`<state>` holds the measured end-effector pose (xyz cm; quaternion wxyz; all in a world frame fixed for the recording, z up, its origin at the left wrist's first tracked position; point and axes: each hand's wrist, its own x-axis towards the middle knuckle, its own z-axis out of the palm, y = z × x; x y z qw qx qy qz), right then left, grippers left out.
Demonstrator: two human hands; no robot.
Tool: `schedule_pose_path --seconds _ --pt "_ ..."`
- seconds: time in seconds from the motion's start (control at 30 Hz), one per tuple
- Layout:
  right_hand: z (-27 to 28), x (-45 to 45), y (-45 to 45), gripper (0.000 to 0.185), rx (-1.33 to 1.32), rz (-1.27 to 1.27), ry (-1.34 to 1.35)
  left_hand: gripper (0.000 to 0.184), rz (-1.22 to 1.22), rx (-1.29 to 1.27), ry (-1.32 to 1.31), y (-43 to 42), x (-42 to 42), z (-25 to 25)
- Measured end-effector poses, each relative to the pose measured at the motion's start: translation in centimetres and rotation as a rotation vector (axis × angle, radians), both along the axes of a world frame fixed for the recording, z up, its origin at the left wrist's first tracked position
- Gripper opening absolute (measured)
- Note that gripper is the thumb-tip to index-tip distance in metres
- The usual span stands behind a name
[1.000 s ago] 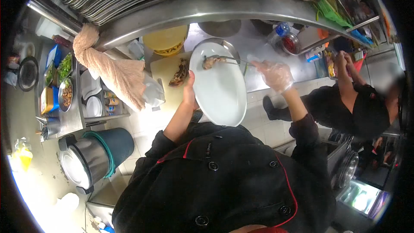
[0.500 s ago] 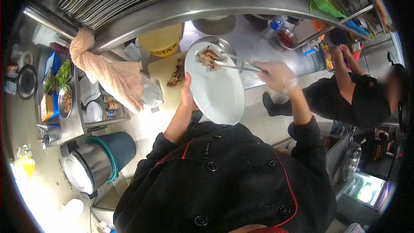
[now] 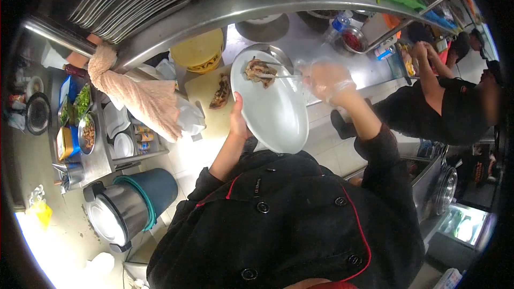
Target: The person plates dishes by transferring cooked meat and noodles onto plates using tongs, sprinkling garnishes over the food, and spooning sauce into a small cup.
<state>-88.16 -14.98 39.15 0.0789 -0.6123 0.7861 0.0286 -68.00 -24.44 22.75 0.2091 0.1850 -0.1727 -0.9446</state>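
Note:
My left hand (image 3: 240, 120) is closed on the left edge of a white oval plate (image 3: 278, 115), its thumb over the rim and the other fingers hidden beneath. In my right hand (image 3: 326, 80), which wears a clear plastic glove, is a pair of metal tongs (image 3: 286, 76). Their tips are at a piece of browned cooked meat (image 3: 258, 72) near the far end of the plate. Another browned piece of meat (image 3: 220, 93) lies on the pale cutting board (image 3: 201, 88) left of the plate.
A yellow bucket (image 3: 198, 51) stands behind the board. Beige cloth (image 3: 128, 91) hangs from the shelf rail at left. Stacked metal platters (image 3: 139, 2) sit on the steel shelf (image 3: 257, 2) overhead. A co-worker (image 3: 428, 101) is at the right. A bowl of red food (image 3: 353, 40) sits on the counter.
My right hand has moved slightly left and turned, bringing the tongs' tips across the meat. The meat has shifted a little on the plate. An arm now shows at upper left.

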Motion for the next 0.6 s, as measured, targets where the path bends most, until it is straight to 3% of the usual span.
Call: schedule_pose_path --seconds 0.03,0.1,0.17,0.23,0.3,0.37,0.6 --pt "-0.7 -0.5 -0.2 0.027 -0.031 0.012 0.02 0.078 0.013 0.143 0.027 0.0 0.1 0.9" --pt "-1.1 -1.6 -0.7 0.023 -0.052 0.047 0.062 0.077 0.03 0.125 0.015 0.1 0.2 1.1" --pt "-1.2 -2.5 -1.3 0.026 -0.034 0.092 0.107 0.077 0.035 -0.197 -0.063 0.4 0.1 0.2" --pt "0.3 -2.2 -1.9 0.03 0.019 0.127 0.156 0.077 0.022 0.084 0.016 0.0 0.3 0.5" --pt "0.5 -2.5 -2.3 0.033 0.011 0.169 0.182 0.078 0.024 0.068 0.003 0.0 0.2 0.7" --pt "-0.2 -3.4 -2.5 0.035 -0.057 0.217 0.186 0.078 0.04 -0.246 -0.098 0.4 0.0 0.6" --pt "2.9 -2.5 -1.3 0.045 0.03 0.197 0.201 0.078 0.1 -0.229 -0.085 0.0 0.6 -0.1"
